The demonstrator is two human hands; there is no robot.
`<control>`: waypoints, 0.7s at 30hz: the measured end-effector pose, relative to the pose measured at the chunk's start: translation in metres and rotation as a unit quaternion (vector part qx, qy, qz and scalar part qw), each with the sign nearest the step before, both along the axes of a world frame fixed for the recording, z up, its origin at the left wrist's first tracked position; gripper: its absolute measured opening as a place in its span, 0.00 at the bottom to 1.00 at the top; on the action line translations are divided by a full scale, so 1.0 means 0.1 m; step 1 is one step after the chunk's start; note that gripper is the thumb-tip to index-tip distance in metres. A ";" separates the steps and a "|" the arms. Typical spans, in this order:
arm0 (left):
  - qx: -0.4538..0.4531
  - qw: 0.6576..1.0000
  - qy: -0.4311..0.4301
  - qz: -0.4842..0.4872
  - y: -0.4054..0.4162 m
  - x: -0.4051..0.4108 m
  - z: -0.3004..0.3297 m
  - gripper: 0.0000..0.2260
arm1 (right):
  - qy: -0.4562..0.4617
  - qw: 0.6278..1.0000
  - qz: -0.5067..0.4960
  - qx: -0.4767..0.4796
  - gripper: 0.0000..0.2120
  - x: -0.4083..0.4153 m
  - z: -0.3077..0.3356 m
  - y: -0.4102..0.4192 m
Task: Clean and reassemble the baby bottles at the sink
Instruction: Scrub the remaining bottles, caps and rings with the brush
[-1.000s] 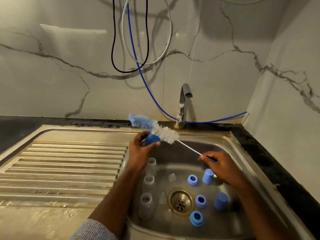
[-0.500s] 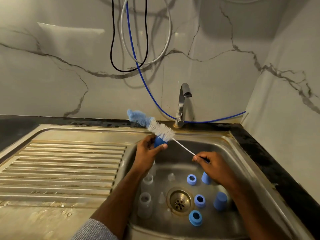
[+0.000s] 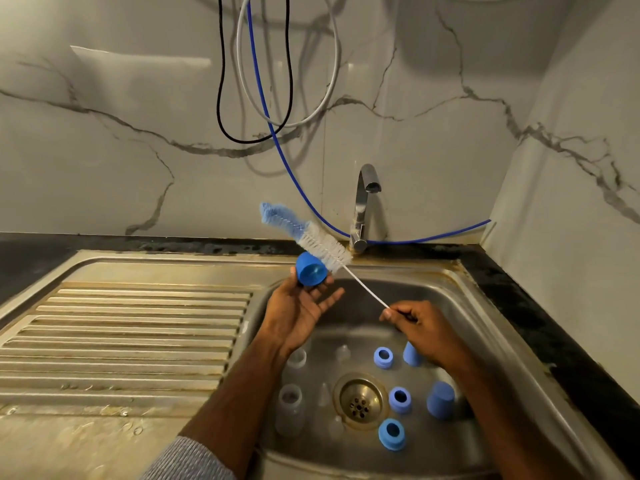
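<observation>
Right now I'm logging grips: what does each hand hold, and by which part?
Left hand pinches the blue cap by its side wall, other fingers spread. Right hand grips the brush by the handle end of its thin white stem.

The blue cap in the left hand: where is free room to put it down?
The ribbed drainboard left of the sink is bare. The sink's back floor, under the brush, is free too. Around the drain it is crowded with rings, caps and bottles.

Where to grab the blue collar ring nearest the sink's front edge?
Pinch the blue collar ring across its outer wall, coming from above. It sits upright on the sink floor with its hole facing up and free space on all sides.
</observation>
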State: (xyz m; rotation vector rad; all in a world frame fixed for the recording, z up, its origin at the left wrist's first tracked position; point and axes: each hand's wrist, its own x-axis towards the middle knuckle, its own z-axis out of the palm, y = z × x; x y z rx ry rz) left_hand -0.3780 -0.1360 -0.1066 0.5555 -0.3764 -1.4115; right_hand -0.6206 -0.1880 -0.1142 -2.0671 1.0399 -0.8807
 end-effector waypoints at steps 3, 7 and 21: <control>0.012 0.999 -0.037 -0.015 0.00 0.05 -0.02 0.21 | 0.014 0.999 0.003 0.029 0.11 -0.10 0.01 -0.01; 0.032 0.996 -0.075 -0.029 0.00 -0.06 -0.03 0.21 | 0.000 1.000 0.009 0.007 0.10 0.05 -0.02 0.04; -0.054 0.853 -0.514 -0.072 0.02 -0.48 -0.36 0.16 | 0.014 0.997 -0.051 0.060 0.07 -0.28 0.09 -0.09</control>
